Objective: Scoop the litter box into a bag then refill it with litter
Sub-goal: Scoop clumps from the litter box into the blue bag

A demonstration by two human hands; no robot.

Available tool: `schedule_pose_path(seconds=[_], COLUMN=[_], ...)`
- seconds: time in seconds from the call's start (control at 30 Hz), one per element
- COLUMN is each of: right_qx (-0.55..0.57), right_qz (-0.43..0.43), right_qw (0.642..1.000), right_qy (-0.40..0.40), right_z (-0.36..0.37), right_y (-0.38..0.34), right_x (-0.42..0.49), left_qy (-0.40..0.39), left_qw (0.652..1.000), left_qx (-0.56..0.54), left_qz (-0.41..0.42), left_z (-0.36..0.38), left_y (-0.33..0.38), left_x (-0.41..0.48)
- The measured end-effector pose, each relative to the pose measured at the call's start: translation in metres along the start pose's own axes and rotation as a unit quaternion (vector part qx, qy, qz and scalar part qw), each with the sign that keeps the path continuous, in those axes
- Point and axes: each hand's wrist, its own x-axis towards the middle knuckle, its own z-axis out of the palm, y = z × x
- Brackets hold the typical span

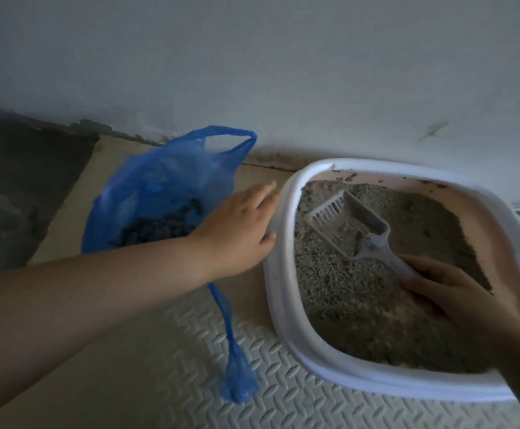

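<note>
A white-rimmed litter box (279, 305) with a pink inner wall sits on the floor at the right, holding grey-brown litter (345, 292). My right hand (456, 292) grips the handle of a white slotted scoop (345, 224), whose head rests on the litter toward the box's far left corner. My left hand (237, 230) lies open, fingers apart, against the box's left rim. Behind that hand an open blue plastic bag (159, 187) stands on the floor with dark clumps inside; one handle loop sticks up, the other trails toward me.
A pale wall (252, 72) runs close behind the box and bag. A dark patch of floor (20, 187) lies at the far left. A textured foam mat (221, 366) covers the floor in front.
</note>
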Motion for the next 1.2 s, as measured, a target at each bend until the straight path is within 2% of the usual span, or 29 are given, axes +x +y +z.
schedule_pose_path(seconds=[0.13,0.27,0.4,0.5,0.63,0.73,0.83,0.93,1.03,1.2], right_qx=[-0.049,-0.201,-0.269,-0.275,-0.300,-0.231,-0.120,-0.030,-0.003,0.008], right_qz=[0.047,0.061,0.068,0.076,0.036,0.029,0.037,0.027,-0.009,-0.048], right_qw=[0.996,0.971,0.957,0.957,0.952,0.971,0.986,0.986,0.983,0.985], right_qy=[0.065,0.117,0.089,0.060,0.053,0.055,0.106,0.161,0.184,0.165], right_z=[-0.034,-0.056,-0.070,-0.077,-0.073,-0.045,0.006,0.044,0.047,0.031], right_y=[0.034,0.060,0.054,0.034,0.018,0.017,0.025,0.035,0.047,0.059], right_x=[-0.003,0.013,0.041,0.068,0.098,0.108,0.117,0.123,0.119,0.106], left_qy=[-0.026,-0.019,0.035,0.069,0.081,0.084,0.085,0.084,0.083,0.081], left_qw=[1.000,0.996,0.988,0.977,0.973,0.972,0.972,0.971,0.972,0.973], left_qx=[-0.015,-0.049,-0.092,-0.149,-0.168,-0.173,-0.175,-0.176,-0.173,-0.172], left_qz=[-0.011,-0.075,-0.120,-0.137,-0.136,-0.137,-0.136,-0.137,-0.132,-0.131], left_z=[0.030,0.051,0.066,0.071,0.075,0.078,0.080,0.080,0.080,0.079], left_y=[0.030,0.041,0.038,0.037,0.034,0.032,0.032,0.032,0.031,0.030], left_x=[0.038,0.071,0.081,0.081,0.082,0.082,0.082,0.082,0.082,0.082])
